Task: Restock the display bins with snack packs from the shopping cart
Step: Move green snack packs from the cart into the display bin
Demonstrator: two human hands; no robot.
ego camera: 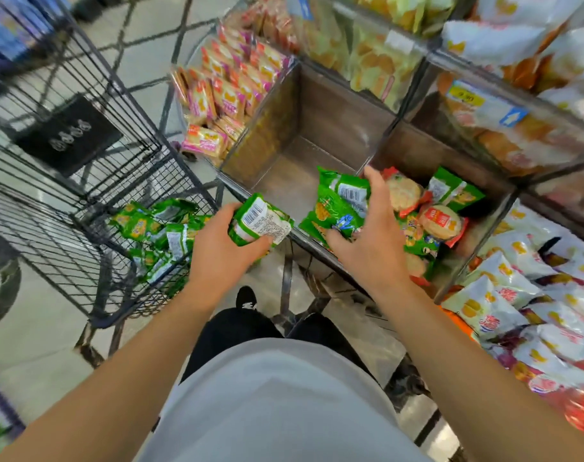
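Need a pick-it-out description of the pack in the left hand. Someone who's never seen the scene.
Start at the wire shopping cart on the left, then move right to the near rim of the bare wooden bin. The left hand holds a green snack pack there. Unlike the green packs around it, it faces white-back-up, barcode showing, and it is off any pile.

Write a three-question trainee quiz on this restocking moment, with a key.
1. True or false: the left hand holds a green snack pack with a white barcode label.
2. Where do the other loose green snack packs wait? A) black wire shopping cart B) floor C) top shelf
3. Fill in: the wood-lined middle display bin looks nearly ____.

Key
1. True
2. A
3. Empty; only the green snack packs under the right hand sit at its front.
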